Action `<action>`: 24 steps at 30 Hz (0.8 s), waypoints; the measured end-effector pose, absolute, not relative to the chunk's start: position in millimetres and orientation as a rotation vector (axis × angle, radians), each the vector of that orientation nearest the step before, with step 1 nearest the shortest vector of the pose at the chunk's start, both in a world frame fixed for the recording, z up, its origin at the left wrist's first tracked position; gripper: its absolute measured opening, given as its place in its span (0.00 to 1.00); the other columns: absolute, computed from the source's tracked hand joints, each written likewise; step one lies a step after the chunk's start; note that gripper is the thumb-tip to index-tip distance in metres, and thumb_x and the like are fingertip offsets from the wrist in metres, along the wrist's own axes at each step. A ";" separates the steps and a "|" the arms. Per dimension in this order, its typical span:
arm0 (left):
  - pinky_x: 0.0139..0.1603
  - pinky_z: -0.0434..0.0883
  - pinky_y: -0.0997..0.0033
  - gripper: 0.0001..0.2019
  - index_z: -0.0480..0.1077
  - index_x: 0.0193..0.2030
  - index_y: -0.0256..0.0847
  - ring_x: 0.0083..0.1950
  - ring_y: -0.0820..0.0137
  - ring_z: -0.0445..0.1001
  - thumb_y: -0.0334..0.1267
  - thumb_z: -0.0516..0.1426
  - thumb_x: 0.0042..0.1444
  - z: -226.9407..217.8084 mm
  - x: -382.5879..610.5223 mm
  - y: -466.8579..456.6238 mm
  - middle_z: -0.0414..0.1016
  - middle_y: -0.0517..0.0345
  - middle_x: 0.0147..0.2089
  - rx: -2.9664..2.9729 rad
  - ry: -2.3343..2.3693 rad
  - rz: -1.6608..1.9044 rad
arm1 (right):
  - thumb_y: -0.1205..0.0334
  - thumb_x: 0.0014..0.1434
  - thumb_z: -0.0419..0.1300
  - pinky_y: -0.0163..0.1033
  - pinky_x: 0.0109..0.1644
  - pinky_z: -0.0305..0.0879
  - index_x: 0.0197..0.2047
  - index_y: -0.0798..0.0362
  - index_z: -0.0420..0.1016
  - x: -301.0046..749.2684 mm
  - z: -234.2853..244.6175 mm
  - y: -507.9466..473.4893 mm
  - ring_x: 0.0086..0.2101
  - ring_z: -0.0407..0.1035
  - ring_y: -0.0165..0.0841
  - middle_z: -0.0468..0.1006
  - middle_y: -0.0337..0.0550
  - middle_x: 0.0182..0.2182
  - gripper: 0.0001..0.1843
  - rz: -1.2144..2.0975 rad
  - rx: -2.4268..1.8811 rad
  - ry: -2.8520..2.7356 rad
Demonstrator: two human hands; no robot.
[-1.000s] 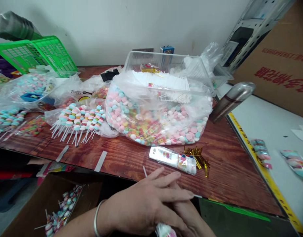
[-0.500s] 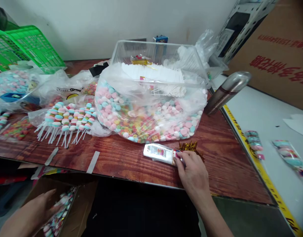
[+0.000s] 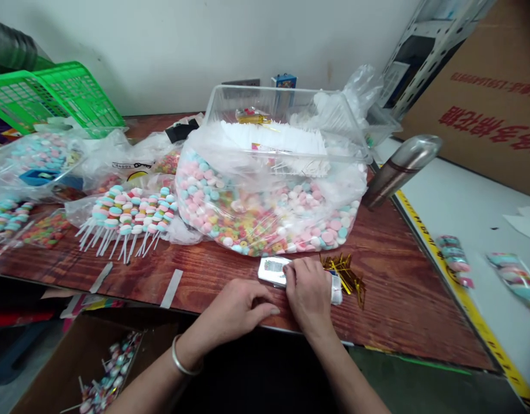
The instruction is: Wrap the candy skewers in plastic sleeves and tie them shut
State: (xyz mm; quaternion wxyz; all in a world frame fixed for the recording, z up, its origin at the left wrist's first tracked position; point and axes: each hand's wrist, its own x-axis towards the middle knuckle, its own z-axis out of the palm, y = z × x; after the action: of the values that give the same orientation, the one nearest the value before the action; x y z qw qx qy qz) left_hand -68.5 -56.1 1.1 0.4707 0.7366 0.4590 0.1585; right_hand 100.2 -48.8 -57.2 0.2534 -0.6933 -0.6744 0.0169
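Observation:
My right hand lies over a stack of small printed plastic bags near the table's front edge, its fingertips pressed on the top bag. My left hand rests just left of it on the wooden table, fingers curled and pointing at the bags; whether it holds anything is hidden. Gold twist ties lie right of the bags. Behind them sits a big clear bag of pastel candies.
Candy skewers lie at left with more candy bags. A clear tub, a green basket and a steel flask stand behind. A cardboard box of wrapped skewers sits below left. Wrapped skewers lie on the white surface at right.
My left hand came up from the box below to the table edge beside the bags. My right hand slid left over the stack of bags.

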 end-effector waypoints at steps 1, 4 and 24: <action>0.40 0.66 0.70 0.10 0.78 0.37 0.41 0.36 0.67 0.74 0.41 0.57 0.56 -4.4 -63.7 -56.3 0.79 0.55 0.34 1.658 1.106 0.416 | 0.65 0.62 0.54 0.42 0.38 0.52 0.31 0.53 0.70 102.5 -59.0 -48.8 0.35 0.64 0.40 0.74 0.45 0.31 0.08 0.058 -1.876 -1.809; 0.36 0.68 0.70 0.15 0.77 0.38 0.37 0.31 0.69 0.72 0.46 0.57 0.55 -20.9 -50.6 -55.7 0.78 0.53 0.33 1.223 1.099 0.439 | 0.64 0.63 0.54 0.41 0.40 0.54 0.32 0.53 0.69 108.7 -61.5 -52.1 0.35 0.65 0.37 0.74 0.43 0.30 0.07 0.112 -1.830 -1.783; 0.42 0.68 0.70 0.13 0.72 0.36 0.37 0.38 0.70 0.70 0.44 0.64 0.49 -36.5 -10.8 -42.5 0.74 0.56 0.35 1.067 1.149 0.968 | 0.56 0.62 0.53 0.42 0.42 0.64 0.33 0.50 0.72 124.5 -64.5 -58.0 0.36 0.70 0.36 0.76 0.42 0.32 0.11 0.379 -1.470 -1.675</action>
State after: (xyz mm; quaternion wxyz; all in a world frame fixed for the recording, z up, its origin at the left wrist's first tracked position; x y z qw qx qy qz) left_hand -10.8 -42.5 -36.5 0.6044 0.4612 0.4967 0.4185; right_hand 124.5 -58.0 -64.5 0.4264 -0.5884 -0.6701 0.1517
